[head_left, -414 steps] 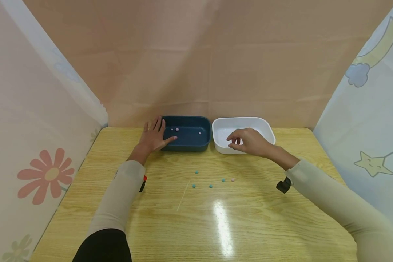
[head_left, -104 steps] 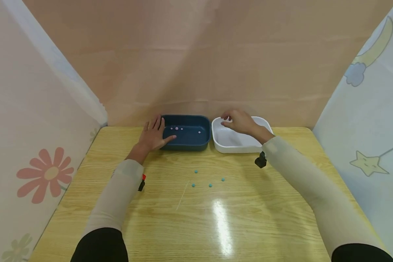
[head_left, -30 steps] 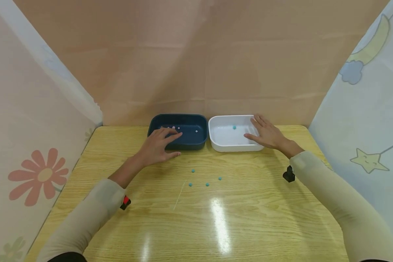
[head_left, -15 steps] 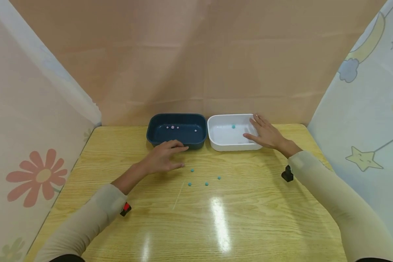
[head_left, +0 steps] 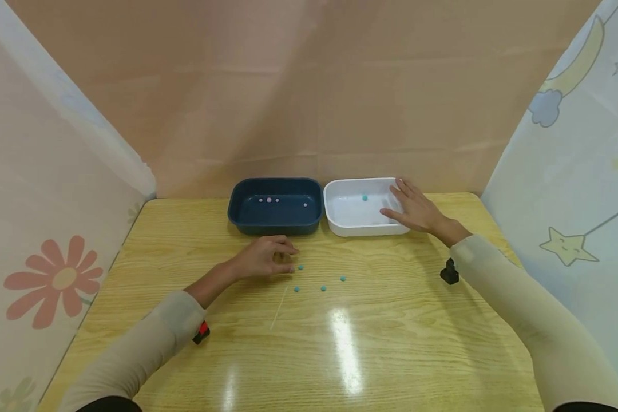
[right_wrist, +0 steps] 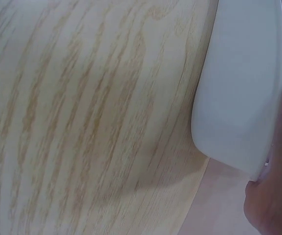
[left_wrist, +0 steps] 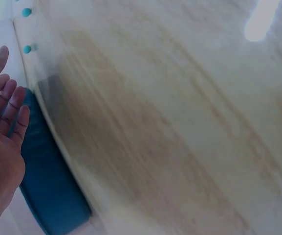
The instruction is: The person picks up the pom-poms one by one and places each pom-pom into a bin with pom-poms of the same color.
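Note:
My left hand (head_left: 265, 257) hovers low in front of the dark blue tray (head_left: 275, 229), thumb and fingers apart with nothing between them. Just right of its thumb lies a small teal bead (head_left: 301, 267), the nearest of several on the table; the left wrist view also shows a teal bead (left_wrist: 27, 49) beyond the fingertips. My right hand (head_left: 417, 210) rests spread over the right end of the white tray (head_left: 365, 231), its straight fingers reaching past the rim. One teal bead (head_left: 364, 197) sits inside that tray. Several pink beads, one larger pink bead (head_left: 269, 199) among them, lie in the blue tray.
Both trays stand side by side at the back of the wooden table (head_left: 268, 349), against a brown backdrop (head_left: 288, 103). Other teal beads lie in front, such as a teal bead (head_left: 323, 288) near the middle. Patterned panels flank the table left and right.
Over the last second, my left hand has come off the blue tray, forward and right towards the teal beads. My right hand stays on the white tray. Earlier, a pink bead left the table.

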Available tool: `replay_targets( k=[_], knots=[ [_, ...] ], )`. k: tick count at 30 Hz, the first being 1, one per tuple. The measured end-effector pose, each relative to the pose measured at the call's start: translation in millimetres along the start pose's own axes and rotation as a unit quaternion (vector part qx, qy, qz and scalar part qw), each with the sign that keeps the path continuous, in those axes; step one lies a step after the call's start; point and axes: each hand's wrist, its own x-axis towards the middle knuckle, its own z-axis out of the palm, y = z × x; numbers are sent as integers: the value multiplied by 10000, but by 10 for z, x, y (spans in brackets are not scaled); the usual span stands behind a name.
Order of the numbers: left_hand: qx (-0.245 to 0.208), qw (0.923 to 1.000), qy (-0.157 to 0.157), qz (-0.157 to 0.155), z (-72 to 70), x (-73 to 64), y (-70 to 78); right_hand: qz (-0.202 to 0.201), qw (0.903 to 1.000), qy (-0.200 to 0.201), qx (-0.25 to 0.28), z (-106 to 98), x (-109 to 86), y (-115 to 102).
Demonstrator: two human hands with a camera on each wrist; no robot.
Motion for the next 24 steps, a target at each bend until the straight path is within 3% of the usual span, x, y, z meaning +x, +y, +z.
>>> replay_targets(
  k=[5,13,24],
  knots=[
    [-67,9999,-91,28,54,17,-27,16,10000,-14,-55,15,15,17],
    [224,9994,-263,1,123,69,-54,-18,10000,19,-26,8,14,-15],
    [157,9992,-355,-28,137,138,-30,-51,9999,98,-93,35,15,-17]
  ],
)
